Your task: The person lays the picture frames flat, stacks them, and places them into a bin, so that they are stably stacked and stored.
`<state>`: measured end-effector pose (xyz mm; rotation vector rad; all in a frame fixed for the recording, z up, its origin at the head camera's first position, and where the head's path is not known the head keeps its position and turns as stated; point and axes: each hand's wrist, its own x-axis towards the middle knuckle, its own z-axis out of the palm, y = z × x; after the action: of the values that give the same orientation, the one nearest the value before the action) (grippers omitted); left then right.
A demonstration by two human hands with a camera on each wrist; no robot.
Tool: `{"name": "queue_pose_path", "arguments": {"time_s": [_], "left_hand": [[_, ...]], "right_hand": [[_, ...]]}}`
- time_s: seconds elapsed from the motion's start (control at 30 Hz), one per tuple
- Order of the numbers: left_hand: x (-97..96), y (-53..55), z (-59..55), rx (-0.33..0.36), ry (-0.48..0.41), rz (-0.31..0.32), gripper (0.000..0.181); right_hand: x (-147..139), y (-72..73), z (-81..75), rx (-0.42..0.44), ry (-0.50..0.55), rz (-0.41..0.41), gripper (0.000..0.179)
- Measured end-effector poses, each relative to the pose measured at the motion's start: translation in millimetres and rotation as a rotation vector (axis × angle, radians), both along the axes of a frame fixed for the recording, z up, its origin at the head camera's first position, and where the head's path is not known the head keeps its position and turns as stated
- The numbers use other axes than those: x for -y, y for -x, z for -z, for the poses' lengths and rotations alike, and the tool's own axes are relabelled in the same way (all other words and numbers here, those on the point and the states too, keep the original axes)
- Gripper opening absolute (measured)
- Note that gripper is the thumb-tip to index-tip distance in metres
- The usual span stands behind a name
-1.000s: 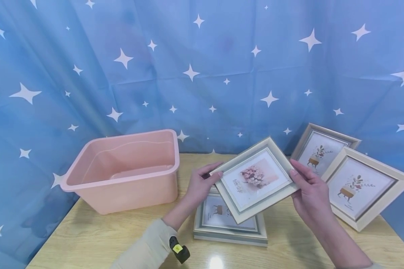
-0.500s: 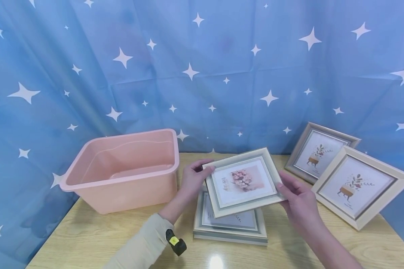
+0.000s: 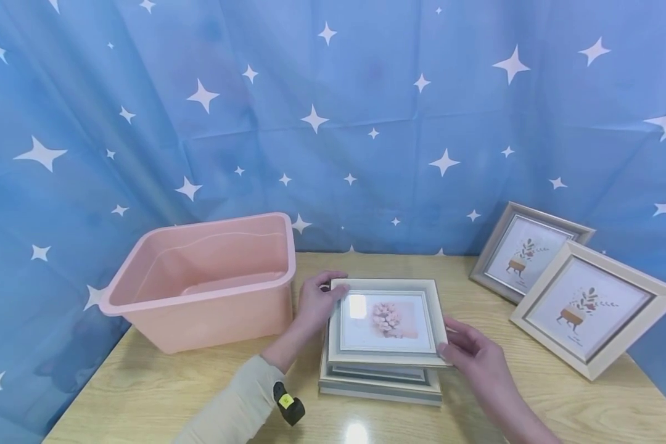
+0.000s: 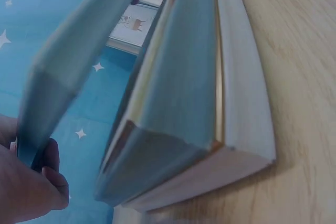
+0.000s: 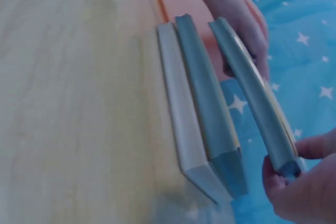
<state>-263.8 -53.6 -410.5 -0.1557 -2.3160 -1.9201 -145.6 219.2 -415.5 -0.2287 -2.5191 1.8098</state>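
Both hands hold a cream picture frame (image 3: 388,324) with a pink flower picture, nearly level above a stack of two frames (image 3: 378,391). My left hand (image 3: 315,302) pinches its left edge, thumb on the front; my right hand (image 3: 477,356) pinches the lower right corner. In the left wrist view a gap separates the held frame (image 4: 73,61) from the grey-green upper frame (image 4: 184,77) of the stack, and a paler frame (image 4: 241,77) lies beneath. The right wrist view shows the same gap beside the held frame (image 5: 254,90). The stack's top picture is mostly covered.
A pink plastic tub (image 3: 211,317) stands at the left of the wooden table (image 3: 161,394). At the right, a cream frame (image 3: 588,308) and a greyish-brown frame (image 3: 524,256) lean upright, overlapping, both with plant pictures. A blue starry curtain (image 3: 366,154) hangs behind.
The held frame has come down and slightly left, turning from tilted to nearly square over the stack. Both hands moved with it; the right came down and left.
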Motion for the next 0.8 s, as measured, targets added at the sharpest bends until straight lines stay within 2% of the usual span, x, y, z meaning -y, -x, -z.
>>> {"name": "queue_pose_path", "arguments": {"time_s": [0.13, 0.33, 0.53, 0.8], "left_hand": [[2.2, 0.2, 5.1, -0.006, 0.026, -0.001, 0.024], [7.0, -1.2, 11.6, 0.031, 0.08, 0.002, 0.023], [12.7, -1.8, 19.0, 0.056, 0.161, 0.028, 0.022], [12.5, -1.5, 24.4, 0.029, 0.221, 0.037, 0.021]], "right_hand": [[4.7, -5.0, 7.2, -0.052, -0.061, -0.004, 0.055], [11.1, -10.2, 12.3, -0.09, -0.061, -0.015, 0.052], [12.9, -16.3, 14.2, -0.054, -0.074, -0.017, 0.052], [14.5, -19.8, 18.1, -0.037, -0.106, -0.006, 0.052]]}}
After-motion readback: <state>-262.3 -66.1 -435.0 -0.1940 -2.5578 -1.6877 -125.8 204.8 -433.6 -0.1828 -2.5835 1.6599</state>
